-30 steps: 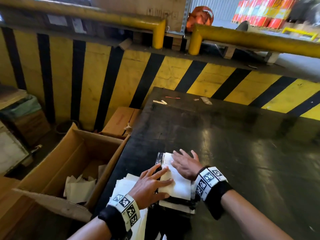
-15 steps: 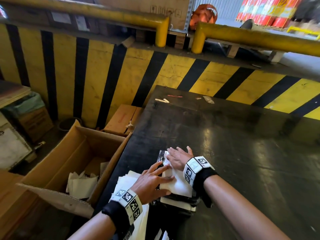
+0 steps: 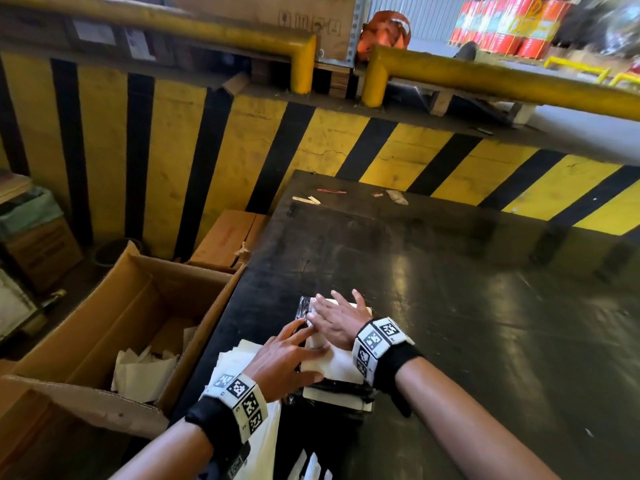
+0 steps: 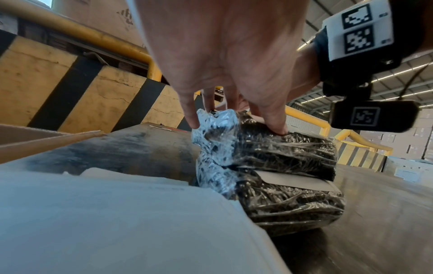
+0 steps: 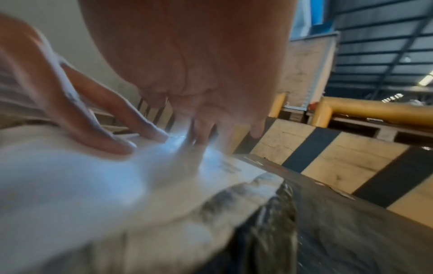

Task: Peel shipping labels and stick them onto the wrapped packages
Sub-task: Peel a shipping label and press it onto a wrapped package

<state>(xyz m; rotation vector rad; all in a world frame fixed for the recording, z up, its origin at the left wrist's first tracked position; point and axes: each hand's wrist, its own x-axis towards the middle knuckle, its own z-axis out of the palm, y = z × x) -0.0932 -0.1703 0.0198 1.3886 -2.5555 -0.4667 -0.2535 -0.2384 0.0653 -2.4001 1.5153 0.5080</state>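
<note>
Two black packages wrapped in clear film are stacked near the table's front left; the upper package (image 4: 281, 148) carries a white shipping label (image 3: 337, 363) on its top face. My right hand (image 3: 337, 315) lies flat on the far part of the label with straight, spread fingers. My left hand (image 3: 287, 358) presses its straight fingers on the label's near left side and the package's left edge, seen from below as fingertips (image 4: 277, 128) on the film. A label also shows between the two packages, on the lower package (image 4: 293, 204). In the right wrist view the label (image 5: 93, 185) is blurred.
A pile of white label sheets (image 3: 239, 365) lies left of the packages at the black table's (image 3: 450, 306) edge. An open cardboard box (image 3: 114, 320) with crumpled backing paper stands on the floor to the left. A yellow-and-black striped wall (image 3: 311, 147) bounds the far side. Small scraps (image 3: 308, 199) lie at the table's far edge.
My right hand has slid leftward and forward across the label, from its right side toward its far left part. My left hand has stayed pressed on the near left side.
</note>
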